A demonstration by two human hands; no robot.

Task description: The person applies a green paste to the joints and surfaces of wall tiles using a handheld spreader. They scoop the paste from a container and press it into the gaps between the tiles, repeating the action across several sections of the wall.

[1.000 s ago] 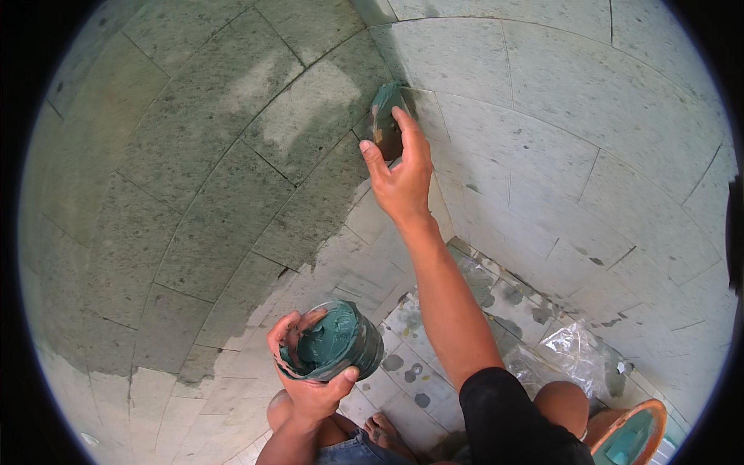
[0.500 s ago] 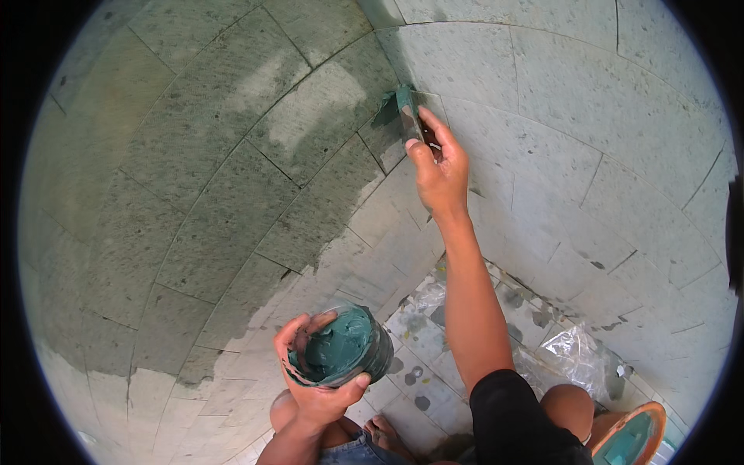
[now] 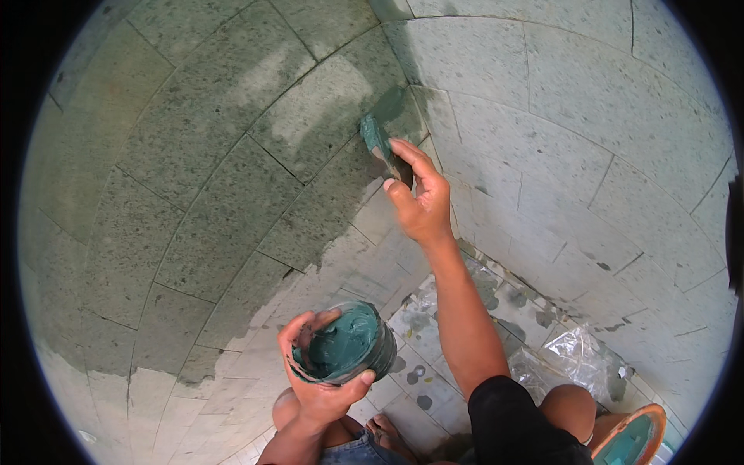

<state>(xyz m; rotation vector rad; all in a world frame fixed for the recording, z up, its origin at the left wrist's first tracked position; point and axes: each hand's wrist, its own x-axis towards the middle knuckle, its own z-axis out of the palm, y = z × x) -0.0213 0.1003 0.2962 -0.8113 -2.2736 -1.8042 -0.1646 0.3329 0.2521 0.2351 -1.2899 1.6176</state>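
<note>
My right hand (image 3: 420,203) grips a small flat spreader (image 3: 377,143) smeared with green paste, held at the left tiled wall (image 3: 194,194) just left of the inside corner; whether it touches the tile is hard to tell. A fresh green smear (image 3: 387,102) shows above it by the corner. My left hand (image 3: 325,391) is wrapped round a cylindrical tub (image 3: 349,345) of green paste, tilted toward me and low in the middle of the view. Much of the left wall is a darker, damp-looking grey-green with a ragged lower border.
The paler right wall (image 3: 542,116) meets the left at the corner. Crumpled clear plastic (image 3: 577,356) lies on the spotted floor tiles (image 3: 418,364) below. An orange-rimmed bucket (image 3: 635,434) with green content stands at lower right, beside my knee. My bare foot is at the bottom.
My right hand with the spreader moved right into the corner, then back down and left, uncovering a green smear there. The tub in my left hand shifted slightly right.
</note>
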